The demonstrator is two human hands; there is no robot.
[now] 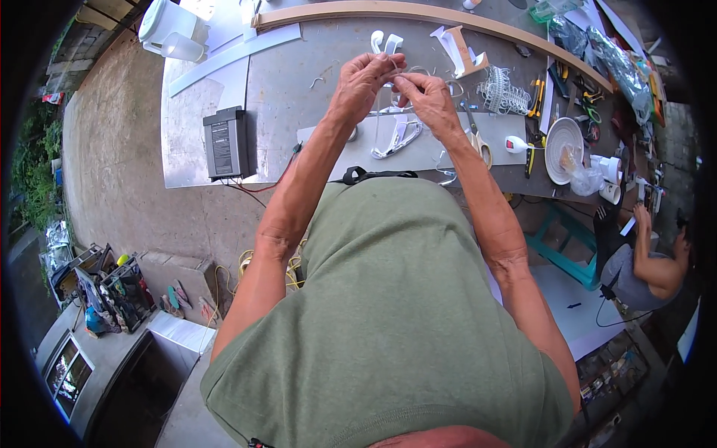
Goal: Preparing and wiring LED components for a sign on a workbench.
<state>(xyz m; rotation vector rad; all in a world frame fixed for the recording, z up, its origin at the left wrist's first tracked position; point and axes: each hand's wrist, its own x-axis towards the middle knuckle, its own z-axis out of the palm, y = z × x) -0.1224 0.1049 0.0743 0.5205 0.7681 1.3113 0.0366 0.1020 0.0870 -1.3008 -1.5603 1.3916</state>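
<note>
My left hand and my right hand meet above the table, fingers pinched on a thin pale strand, too small to make out clearly; a translucent strand hangs below them. Just beyond my fingers lie white curved pieces. Under my hands is a pale grey board with a white looped piece on it. Scissors lie right of my right forearm, near a tangle of white strips and a letter-shaped white and tan piece.
A grey power unit with wires sits left on the metal table, near a white bucket. A long tan strip crosses the back. Right are tools, a plate, a teal stool and another person.
</note>
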